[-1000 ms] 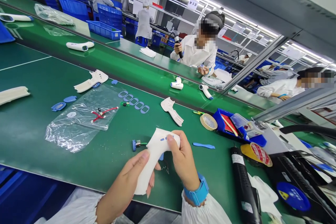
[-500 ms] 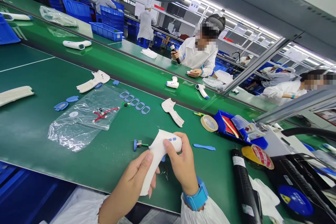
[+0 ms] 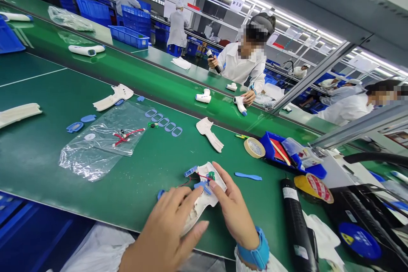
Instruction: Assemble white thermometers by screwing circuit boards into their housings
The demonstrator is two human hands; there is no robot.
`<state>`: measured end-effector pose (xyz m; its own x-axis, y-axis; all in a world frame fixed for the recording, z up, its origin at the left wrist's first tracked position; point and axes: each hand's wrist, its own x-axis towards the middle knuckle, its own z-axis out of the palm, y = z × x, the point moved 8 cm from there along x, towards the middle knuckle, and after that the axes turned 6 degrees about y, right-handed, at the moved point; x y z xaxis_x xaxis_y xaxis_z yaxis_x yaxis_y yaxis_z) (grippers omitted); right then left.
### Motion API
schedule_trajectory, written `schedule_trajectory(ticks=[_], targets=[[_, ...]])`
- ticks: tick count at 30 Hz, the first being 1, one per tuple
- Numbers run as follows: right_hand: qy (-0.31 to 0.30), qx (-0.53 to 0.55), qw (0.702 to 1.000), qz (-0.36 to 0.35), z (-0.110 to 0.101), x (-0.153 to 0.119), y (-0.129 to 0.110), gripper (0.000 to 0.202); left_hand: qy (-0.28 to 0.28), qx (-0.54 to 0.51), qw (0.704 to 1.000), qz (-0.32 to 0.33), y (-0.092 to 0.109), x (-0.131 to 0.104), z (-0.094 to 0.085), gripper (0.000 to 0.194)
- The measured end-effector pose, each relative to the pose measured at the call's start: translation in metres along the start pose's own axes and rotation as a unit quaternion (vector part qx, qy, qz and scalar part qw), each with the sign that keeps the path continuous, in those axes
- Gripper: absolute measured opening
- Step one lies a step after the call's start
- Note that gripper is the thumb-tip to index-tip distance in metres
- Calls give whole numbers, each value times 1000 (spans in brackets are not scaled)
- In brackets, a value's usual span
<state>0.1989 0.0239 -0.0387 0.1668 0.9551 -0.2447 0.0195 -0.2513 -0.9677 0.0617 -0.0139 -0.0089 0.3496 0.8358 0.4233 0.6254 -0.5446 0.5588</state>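
Observation:
My right hand (image 3: pixel 234 204) is closed on the head end of a white thermometer housing half (image 3: pixel 204 206), its thumb on the inner side. The housing's hollow side now faces up. Inside it sit a small green circuit board (image 3: pixel 211 175), blue plastic parts (image 3: pixel 204 187) and thin red wires. A blue piece (image 3: pixel 191 171) juts out past the housing's upper left edge. Over the handle lies my left hand (image 3: pixel 172 225), fingers stretched and thumb apart; it covers part of the handle. Another blue part (image 3: pixel 161 194) shows just beyond my left fingers.
Another white shell half (image 3: pixel 210 135), a blue pry tool (image 3: pixel 247 177), blue oval frames (image 3: pixel 163 123) and a plastic bag (image 3: pixel 92 153) lie on the green bench. A black electric screwdriver (image 3: pixel 296 221) and a blue parts bin (image 3: pixel 291 155) are at right. A co-worker's hand (image 3: pixel 248 97) touches a thermometer on the belt.
The housing half has been turned over, showing its inside. My left hand has loosened from its wrap around the handle. Thermometers on the belt have shifted left, and the co-worker's hand has reached forward.

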Motion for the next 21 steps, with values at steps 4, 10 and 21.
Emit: schedule_trajectory(ticks=[4, 10, 21], targets=[[-40, 22, 999, -2, -1, 6, 3, 50, 31, 2, 996, -88, -37, 8, -25, 37], [-74, 21, 997, -19, 5, 7, 1, 46, -64, -32, 988, -138, -65, 34, -8, 43], [-75, -104, 984, -123, 5, 5, -10, 33, 42, 40, 979, 193, -8, 39, -21, 39]])
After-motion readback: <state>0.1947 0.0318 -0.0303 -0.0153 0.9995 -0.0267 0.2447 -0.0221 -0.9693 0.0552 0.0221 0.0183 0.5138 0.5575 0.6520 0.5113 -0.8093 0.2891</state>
